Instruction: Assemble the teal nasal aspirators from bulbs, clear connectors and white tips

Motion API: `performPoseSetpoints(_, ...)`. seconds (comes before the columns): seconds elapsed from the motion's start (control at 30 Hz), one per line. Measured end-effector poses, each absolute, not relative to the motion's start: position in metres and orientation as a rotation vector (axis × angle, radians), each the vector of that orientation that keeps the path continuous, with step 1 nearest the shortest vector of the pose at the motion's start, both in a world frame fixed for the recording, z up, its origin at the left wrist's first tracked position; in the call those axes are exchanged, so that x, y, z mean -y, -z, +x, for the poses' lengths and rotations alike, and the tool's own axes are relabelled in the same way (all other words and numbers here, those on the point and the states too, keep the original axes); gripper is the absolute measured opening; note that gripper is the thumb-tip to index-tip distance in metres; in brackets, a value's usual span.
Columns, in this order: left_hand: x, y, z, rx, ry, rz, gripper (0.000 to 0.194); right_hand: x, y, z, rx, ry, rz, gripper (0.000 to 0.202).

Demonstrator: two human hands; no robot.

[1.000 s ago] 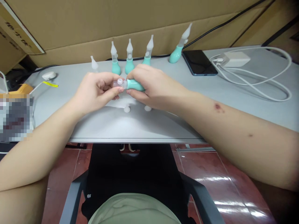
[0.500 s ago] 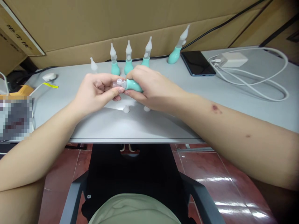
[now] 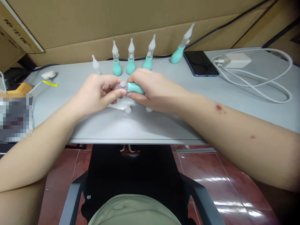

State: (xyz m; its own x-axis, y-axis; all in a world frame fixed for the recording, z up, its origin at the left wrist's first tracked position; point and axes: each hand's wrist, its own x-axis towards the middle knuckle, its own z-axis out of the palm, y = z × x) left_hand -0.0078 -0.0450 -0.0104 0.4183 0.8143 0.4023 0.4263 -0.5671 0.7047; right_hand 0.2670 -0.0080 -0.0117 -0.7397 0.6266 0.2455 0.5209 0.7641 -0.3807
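Both hands meet over the grey table around one bulb nasal aspirator lying sideways. My right hand wraps its mint-green rubber bulb, partly hiding it. My left hand pinches its clear plastic tube, which joins the bulb's neck; no white tip shows on this tube. Behind the hands stand several nasal aspirators with green bulbs and white pointed tips. The leftmost aspirator is mostly hidden by my left hand. Small white translucent pieces lie on the table just below the hands.
A dark phone lies at the back right, beside a white charger with a looped cable. A tilted aspirator leans near the cardboard wall. On the left are a white plug-like object and a yellow tag.
The view has shifted slightly, so things on the table appear a little to the right. Both hands keep their hold, and the clear tube seems slightly turned against the bulb.
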Motion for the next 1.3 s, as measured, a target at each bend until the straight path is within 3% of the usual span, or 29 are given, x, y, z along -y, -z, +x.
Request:
performPoseSetpoints(0.47, 0.038, 0.011, -0.015, -1.145, -0.827, 2.397, 0.04, 0.001, 0.021, 0.268, 2.544, -0.393, -0.767, 0.017)
performPoseSetpoints(0.87, 0.036, 0.012, -0.01, -1.058, -0.884, 2.322, 0.033, -0.001, 0.021, 0.267, 2.487, -0.358, -0.797, 0.022)
performPoseSetpoints(1.07, 0.03, 0.019, -0.003, -0.875, -1.157, 2.169, 0.062, 0.009, 0.013, 0.267, 2.352, -0.247, -0.79, 0.02)
performPoseSetpoints(1.3, 0.031, 0.03, 0.01, -0.849, -1.206, 2.026, 0.067, 0.016, 0.013, 0.261, 2.341, -0.263, -0.842, 0.031)
